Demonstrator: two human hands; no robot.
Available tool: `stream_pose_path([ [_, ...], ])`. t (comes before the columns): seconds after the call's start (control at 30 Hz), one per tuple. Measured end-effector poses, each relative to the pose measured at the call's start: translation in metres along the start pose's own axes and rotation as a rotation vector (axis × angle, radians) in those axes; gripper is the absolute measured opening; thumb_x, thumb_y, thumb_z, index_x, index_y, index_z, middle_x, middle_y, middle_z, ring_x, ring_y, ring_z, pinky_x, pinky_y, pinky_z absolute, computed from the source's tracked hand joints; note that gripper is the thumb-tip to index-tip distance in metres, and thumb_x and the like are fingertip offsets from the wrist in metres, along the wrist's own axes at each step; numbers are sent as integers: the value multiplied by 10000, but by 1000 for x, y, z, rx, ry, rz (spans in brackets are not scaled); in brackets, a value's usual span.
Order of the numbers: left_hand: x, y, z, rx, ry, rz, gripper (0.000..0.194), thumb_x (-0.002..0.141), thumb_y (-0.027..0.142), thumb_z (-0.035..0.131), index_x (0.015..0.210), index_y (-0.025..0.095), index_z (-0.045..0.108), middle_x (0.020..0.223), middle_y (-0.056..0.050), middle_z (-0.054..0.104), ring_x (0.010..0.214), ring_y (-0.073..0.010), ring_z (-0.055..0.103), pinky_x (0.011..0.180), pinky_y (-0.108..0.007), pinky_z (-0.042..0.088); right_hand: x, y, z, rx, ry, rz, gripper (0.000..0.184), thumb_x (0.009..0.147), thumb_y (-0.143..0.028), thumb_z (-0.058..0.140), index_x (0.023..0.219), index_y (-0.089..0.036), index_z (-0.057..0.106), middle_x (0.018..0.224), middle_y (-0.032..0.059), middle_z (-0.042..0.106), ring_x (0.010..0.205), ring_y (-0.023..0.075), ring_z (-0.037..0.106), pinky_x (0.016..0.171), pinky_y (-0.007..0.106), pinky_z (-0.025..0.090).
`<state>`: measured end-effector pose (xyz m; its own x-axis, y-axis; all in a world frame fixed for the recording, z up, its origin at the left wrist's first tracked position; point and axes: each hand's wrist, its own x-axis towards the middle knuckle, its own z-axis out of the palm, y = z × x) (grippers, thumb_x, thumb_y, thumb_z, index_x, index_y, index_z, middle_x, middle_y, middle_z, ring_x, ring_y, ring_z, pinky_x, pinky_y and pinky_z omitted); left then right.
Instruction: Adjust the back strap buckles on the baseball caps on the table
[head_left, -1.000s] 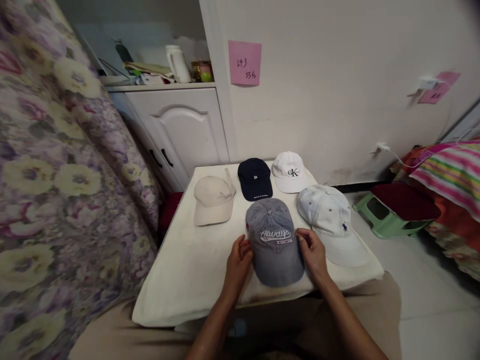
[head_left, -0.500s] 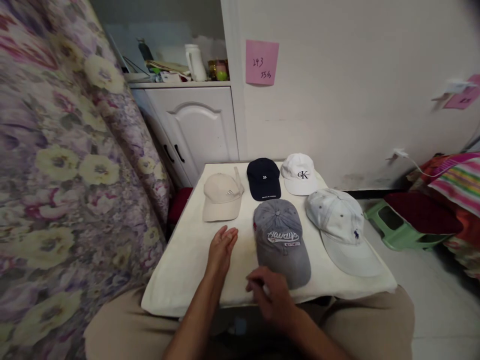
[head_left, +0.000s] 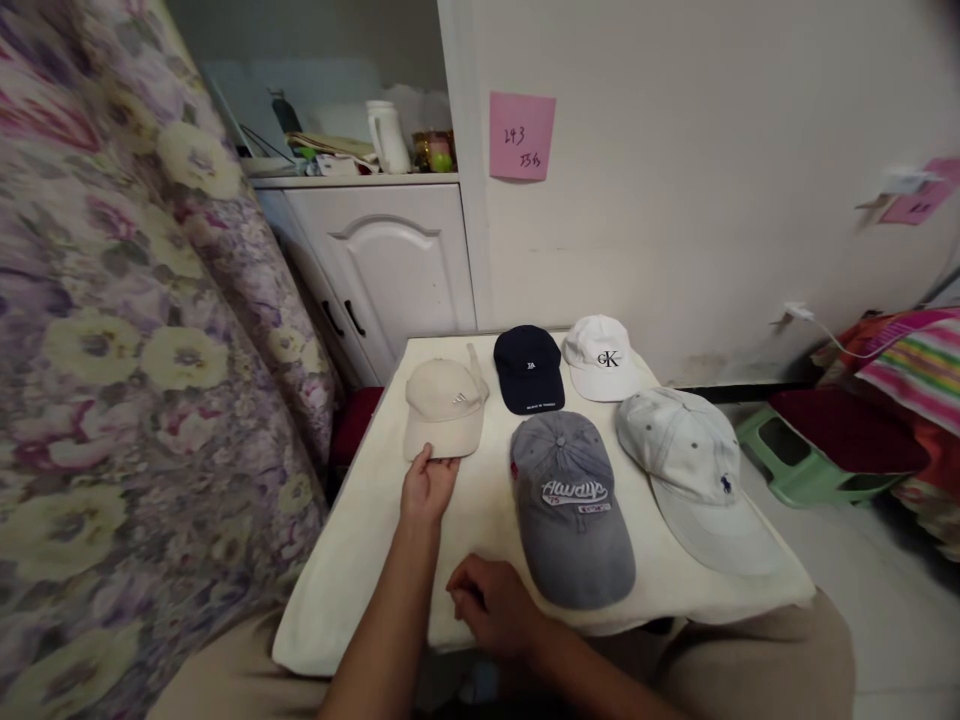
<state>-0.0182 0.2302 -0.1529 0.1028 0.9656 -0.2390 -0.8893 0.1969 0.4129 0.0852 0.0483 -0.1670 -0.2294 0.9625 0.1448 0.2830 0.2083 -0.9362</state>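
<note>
Left hand: the left hand has the near edge of a brim pinched, thumb on top, the other fingers partly hidden at and below the edge.
Beige cap: the beige cap lies just beyond the left hand's fingertips, brim toward the person, crown away, a loose strap sticking up at its right side.
Right hand: the right hand is nearer the body and to the right of the left hand, apart from it, fingers loosely curled, with nothing visible in them.
Gray cap: the gray cap sits to the right of both hands, brim toward the person, touched by neither.
Navy cap: the navy cap is beyond the left hand and to its right, beside the beige cap.
White caps: the white cap stands past the navy one; the pale cap is farthest to the right of the hands.
Desk: the cloth-covered desk runs under both hands.
Brim hold: the step in hand looks like taking hold of the beige cap with one hand.
Beige cap's needs: moving it would call for a firm pinch, perhaps the right hand steadying the brim's other side, and care that the strap does not catch the navy cap.
</note>
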Motion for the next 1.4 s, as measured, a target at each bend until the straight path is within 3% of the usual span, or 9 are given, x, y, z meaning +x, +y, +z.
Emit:
stream_pose_path([
  [0.17, -1, 1, -3, -70, -34, -25, 449, 937, 13, 393, 1325, 167, 558, 1095, -118, 766, 1043, -212, 717, 1021, -461, 510, 1, 1, -1, 148, -2, 61, 161, 779, -78, 529, 863, -177, 623, 638, -31, 619, 520, 112, 538, 508, 201, 376],
  [0.33, -23, 3, -10, -121, -79, -15, 520, 931, 4, 385, 1404, 184, 504, 1193, -129, 733, 1103, -212, 695, 1024, -415, 517, 4, -1, -3, 313, -6, 117, 104, 804, -129, 533, 880, -176, 585, 670, -30, 612, 495, 106, 542, 496, 211, 409],
  [0.57, -98, 4, -38, -104, -122, -86, 557, 930, -28, 316, 1410, 159, 528, 1123, -155, 753, 1082, -242, 705, 967, -385, 560, 7, 8, 1, 503, 188, 122, 83, 813, -234, 604, 881, -198, 570, 816, 13, 620, 779, 184, 652, 688, 306, 537],
  [0.67, -136, 3, -53, -77, -223, -55, 604, 924, -38, 323, 1438, 220, 509, 1188, -126, 731, 1155, -244, 663, 992, -388, 544, 6, 10, 1, 555, 287, 113, 85, 823, -255, 620, 867, -205, 568, 819, 13, 615, 793, 189, 622, 729, 323, 529],
  [0.8, -180, 6, -70, -78, -305, -25, 604, 946, 1, 343, 1432, 318, 510, 1267, -64, 696, 1238, -222, 602, 1071, -404, 471, 7, 8, -3, 812, 394, 161, 202, 786, -337, 713, 862, -207, 578, 801, 0, 632, 757, 177, 599, 712, 298, 497],
  [0.97, -217, 5, -104, -66, -333, -246, 585, 925, -30, 381, 1240, 355, 688, 1169, -8, 747, 1190, -165, 640, 1092, -311, 442, 13, -7, -11, 1001, 338, 211, 340, 792, -490, 699, 951, -202, 613, 799, 18, 698, 739, 201, 651, 649, 304, 508],
  [1.1, -236, -4, -122, 7, -237, -278, 414, 865, 62, 600, 1131, 341, 750, 1080, -1, 780, 1149, -197, 671, 1087, -308, 453, 18, -34, -30, 1241, 220, 167, 361, 736, -491, 765, 914, -191, 675, 816, 46, 754, 867, 257, 700, 759, 355, 547],
  [1.3, -247, -2, -100, 212, -81, -294, 537, 684, 179, 815, 1199, 291, 711, 1097, -36, 777, 1166, -288, 658, 1095, -381, 457, 18, -66, -62, 1228, 153, 139, 393, 653, -471, 814, 913, -198, 702, 831, 54, 774, 906, 279, 717, 786, 361, 569],
  [1.4, -247, 8, -88, 265, -67, -299, 407, 653, 228, 844, 1048, 292, 774, 1089, -38, 779, 1172, -330, 649, 1065, -420, 484, 13, -70, -72, 1147, 140, 206, 429, 612, -530, 801, 872, -206, 691, 821, 75, 773, 884, 305, 725, 716, 378, 589],
])
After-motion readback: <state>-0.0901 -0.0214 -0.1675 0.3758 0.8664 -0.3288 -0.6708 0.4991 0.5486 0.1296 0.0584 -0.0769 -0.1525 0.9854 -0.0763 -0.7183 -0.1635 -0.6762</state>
